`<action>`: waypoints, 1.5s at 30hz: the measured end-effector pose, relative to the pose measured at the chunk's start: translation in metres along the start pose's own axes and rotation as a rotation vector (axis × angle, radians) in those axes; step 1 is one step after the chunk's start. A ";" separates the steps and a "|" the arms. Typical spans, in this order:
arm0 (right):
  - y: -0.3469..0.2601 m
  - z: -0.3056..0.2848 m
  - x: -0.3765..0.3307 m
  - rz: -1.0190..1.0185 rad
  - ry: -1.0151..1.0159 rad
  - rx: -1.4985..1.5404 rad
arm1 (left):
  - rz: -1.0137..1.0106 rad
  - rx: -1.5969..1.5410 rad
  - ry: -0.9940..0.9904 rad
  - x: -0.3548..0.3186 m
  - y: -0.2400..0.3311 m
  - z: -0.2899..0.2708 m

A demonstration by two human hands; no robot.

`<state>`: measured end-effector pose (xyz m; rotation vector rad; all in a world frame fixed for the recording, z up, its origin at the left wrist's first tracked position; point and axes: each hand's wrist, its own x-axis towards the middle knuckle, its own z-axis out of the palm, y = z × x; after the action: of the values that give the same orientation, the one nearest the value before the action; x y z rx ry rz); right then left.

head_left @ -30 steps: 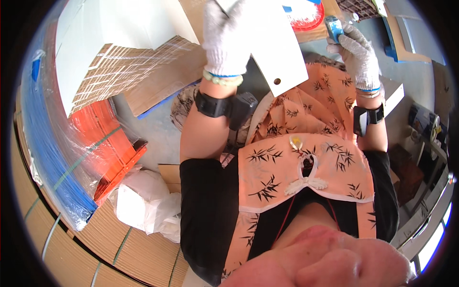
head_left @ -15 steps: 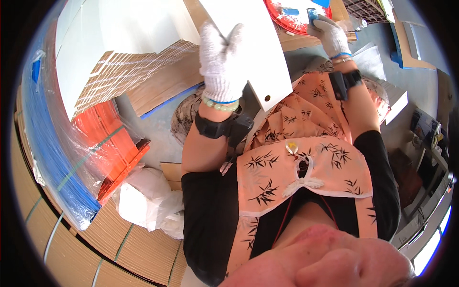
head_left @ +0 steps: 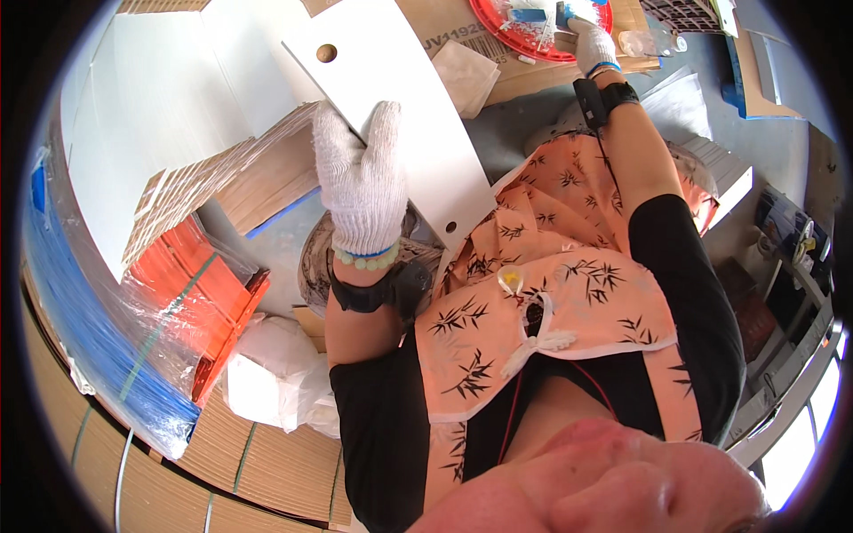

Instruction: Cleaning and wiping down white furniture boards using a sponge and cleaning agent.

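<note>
My left hand (head_left: 362, 178), in a white knit glove, grips the left edge of a long white board (head_left: 404, 93). The board slants from the top of the view down to my lap, with one hole near each visible end. My right hand (head_left: 593, 46), also gloved, is at the red round tray (head_left: 494, 37) on the far right. Its fingers close round a small blue piece (head_left: 562, 14), whose exact kind I cannot make out. White material and another blue piece (head_left: 528, 15) lie in the tray.
A cardboard carton (head_left: 533, 75) supports the tray, with a clear bottle (head_left: 653, 43) beside it. A white-lined box (head_left: 169, 80) stands at the far left. Nearer are plastic-wrapped orange pieces (head_left: 191, 293), white plastic bags (head_left: 280, 369) and strapped cardboard stacks (head_left: 213, 449).
My left hand has moved left and nearer with the board, bringing its larger hole into view. My right hand has shifted left and farther, over the tray.
</note>
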<state>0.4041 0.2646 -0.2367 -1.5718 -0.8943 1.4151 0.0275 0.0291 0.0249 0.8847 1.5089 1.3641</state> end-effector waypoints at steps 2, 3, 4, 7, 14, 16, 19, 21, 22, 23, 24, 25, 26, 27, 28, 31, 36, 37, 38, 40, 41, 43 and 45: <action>0.015 -0.016 0.018 0.046 -0.021 0.185 | -0.003 0.001 0.003 -0.004 -0.002 -0.004; 0.015 -0.014 0.019 0.052 -0.025 0.182 | 0.003 0.009 0.008 -0.005 -0.003 -0.005; 0.015 -0.015 0.019 0.052 -0.023 0.177 | -0.002 0.008 0.010 -0.005 -0.003 -0.006; 0.006 -0.014 0.010 0.017 0.038 0.064 | -0.049 0.003 0.002 -0.004 -0.002 -0.005; -0.057 0.045 -0.055 -0.287 0.307 -0.689 | -0.084 0.032 -0.007 -0.008 -0.004 -0.007; -0.054 0.044 -0.054 -0.400 0.381 -0.785 | -0.091 0.029 -0.025 -0.008 -0.003 -0.006; -0.040 0.038 -0.042 -0.539 0.363 -0.744 | -0.063 0.082 0.003 -0.007 -0.005 -0.006; -0.034 0.035 -0.034 -0.557 0.338 -0.748 | -0.116 0.070 -0.011 -0.007 -0.007 -0.007; -0.029 0.032 -0.032 -0.558 0.335 -0.749 | -0.117 0.069 -0.007 -0.007 -0.008 -0.007; -0.025 0.029 -0.030 -0.599 0.371 -0.819 | -0.111 0.075 -0.014 -0.007 -0.008 -0.007; -0.025 0.033 -0.031 -0.641 0.401 -0.886 | -0.107 0.084 -0.015 -0.007 -0.009 -0.008; -0.026 0.036 -0.032 -0.643 0.392 -0.886 | -0.109 0.084 -0.006 -0.008 -0.011 -0.009; -0.027 0.037 -0.033 -0.589 0.352 -0.971 | -0.110 0.096 -0.012 -0.008 -0.013 -0.011; -0.028 0.037 -0.035 -0.532 0.317 -1.057 | -0.111 0.107 -0.024 -0.008 -0.014 -0.012; -0.027 0.037 -0.036 -0.533 0.316 -1.059 | -0.112 0.105 -0.023 -0.008 -0.014 -0.012; -0.023 0.034 -0.042 -0.588 0.428 -1.069 | -0.049 0.173 -0.035 -0.008 -0.013 -0.013; -0.061 0.055 -0.077 -0.600 0.474 -1.014 | 0.028 0.053 -0.018 -0.005 -0.017 -0.013; -0.077 0.066 -0.091 -0.508 0.401 -0.944 | 0.037 0.050 -0.034 0.000 -0.017 -0.010; -0.066 0.072 -0.089 -0.542 0.246 -0.618 | 0.028 0.057 0.003 0.004 -0.015 -0.005; -0.084 0.118 -0.141 -0.531 -0.022 -0.522 | -0.092 0.031 0.050 0.011 -0.006 0.000; -0.105 0.141 -0.178 -0.505 -0.199 -0.516 | -0.091 -0.108 0.120 0.017 -0.020 0.001; -0.107 0.158 -0.220 -0.553 -0.491 -0.400 | 0.072 -0.178 0.156 0.031 -0.034 0.000; -0.124 0.168 -0.266 -0.711 -0.602 -0.649 | 0.200 -0.231 0.139 0.045 -0.052 -0.006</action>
<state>0.2083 0.0942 -0.0205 -1.0189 -2.1856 1.1059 0.0095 0.0616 -0.0328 0.8246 1.3574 1.7389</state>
